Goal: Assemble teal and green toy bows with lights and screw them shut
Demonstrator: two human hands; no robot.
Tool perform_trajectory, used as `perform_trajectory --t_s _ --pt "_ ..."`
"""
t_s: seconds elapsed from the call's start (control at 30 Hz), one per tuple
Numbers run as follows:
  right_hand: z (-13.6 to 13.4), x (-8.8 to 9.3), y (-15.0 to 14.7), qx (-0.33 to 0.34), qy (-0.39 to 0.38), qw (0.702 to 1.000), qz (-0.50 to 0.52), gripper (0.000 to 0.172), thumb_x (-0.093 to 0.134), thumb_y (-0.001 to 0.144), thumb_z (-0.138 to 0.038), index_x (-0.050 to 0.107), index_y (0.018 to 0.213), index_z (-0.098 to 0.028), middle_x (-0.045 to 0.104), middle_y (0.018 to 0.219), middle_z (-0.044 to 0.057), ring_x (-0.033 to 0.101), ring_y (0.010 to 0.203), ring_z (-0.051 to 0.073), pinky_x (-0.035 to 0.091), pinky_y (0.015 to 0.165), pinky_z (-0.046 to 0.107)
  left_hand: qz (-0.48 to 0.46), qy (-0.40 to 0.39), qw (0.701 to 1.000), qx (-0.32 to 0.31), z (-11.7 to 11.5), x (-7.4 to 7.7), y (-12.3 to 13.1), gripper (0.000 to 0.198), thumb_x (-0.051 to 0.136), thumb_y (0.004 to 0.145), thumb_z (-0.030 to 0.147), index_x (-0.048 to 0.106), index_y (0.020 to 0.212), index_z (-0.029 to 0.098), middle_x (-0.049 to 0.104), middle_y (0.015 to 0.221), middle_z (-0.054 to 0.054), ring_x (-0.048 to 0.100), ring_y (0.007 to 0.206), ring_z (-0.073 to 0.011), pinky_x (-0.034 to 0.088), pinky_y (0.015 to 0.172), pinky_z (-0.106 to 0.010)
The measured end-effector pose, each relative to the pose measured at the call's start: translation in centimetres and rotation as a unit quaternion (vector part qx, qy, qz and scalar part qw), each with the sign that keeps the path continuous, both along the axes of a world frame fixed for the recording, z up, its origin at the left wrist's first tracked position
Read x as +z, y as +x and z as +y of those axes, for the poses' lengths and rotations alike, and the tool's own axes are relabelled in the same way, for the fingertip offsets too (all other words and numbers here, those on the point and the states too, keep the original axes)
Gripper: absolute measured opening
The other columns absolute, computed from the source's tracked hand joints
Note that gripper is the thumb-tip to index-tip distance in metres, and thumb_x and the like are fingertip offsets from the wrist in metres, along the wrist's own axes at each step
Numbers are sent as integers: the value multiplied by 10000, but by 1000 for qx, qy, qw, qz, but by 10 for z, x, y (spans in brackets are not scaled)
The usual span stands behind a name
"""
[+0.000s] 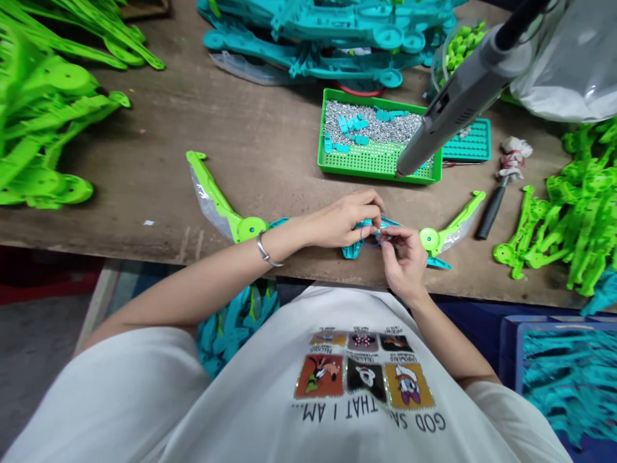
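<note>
A teal plastic toy body with lime-green curved wing-like arms lies at the table's front edge; its left arm (251,227) and right arm (430,240) stick out on either side. My left hand (348,218) bends over the middle of the teal part (353,250), fingertips pinched together. Close beside it, my right hand (406,258) pinches with thumb and forefinger. A thin blue wire (370,244) loops between both sets of fingertips. The fingers hide its ends and whatever small piece they meet at.
Ahead sits a green tray (380,172) of screws and small teal pieces, with a grey electric screwdriver (453,103) hanging over it. A black-handled tool with a wrapped head (491,212) lies right. Lime-green parts (48,128) pile left, teal parts (328,38) behind, a blue crate (518,360) below.
</note>
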State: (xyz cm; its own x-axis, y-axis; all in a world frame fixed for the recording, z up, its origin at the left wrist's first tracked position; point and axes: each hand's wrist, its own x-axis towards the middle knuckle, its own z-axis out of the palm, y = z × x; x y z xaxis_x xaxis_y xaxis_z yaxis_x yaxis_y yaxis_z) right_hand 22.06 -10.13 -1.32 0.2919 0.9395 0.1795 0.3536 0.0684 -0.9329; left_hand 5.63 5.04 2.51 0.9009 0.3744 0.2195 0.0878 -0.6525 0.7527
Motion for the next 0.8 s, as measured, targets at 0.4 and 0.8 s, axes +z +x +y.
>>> perform_trajectory --t_s 0.4,0.8 --pt "4 16 -11 -54 104 934 -338 169 802 858 -308 645 886 -254 555 916 60 563 905 244 487 834 445 69 -82 990 94 -4 -5 10 141 531 982 218 660 980 160 672 1036 -83 637 942 -192 493 853 -337" --pt "22 16 -12 -64 48 923 -377 84 687 911 -281 683 841 -236 612 882 73 544 899 264 406 825 438 81 -45 993 68 -4 -8 8 176 474 996 180 644 1025 143 660 1082 -112 631 992 -213 502 899 -353"
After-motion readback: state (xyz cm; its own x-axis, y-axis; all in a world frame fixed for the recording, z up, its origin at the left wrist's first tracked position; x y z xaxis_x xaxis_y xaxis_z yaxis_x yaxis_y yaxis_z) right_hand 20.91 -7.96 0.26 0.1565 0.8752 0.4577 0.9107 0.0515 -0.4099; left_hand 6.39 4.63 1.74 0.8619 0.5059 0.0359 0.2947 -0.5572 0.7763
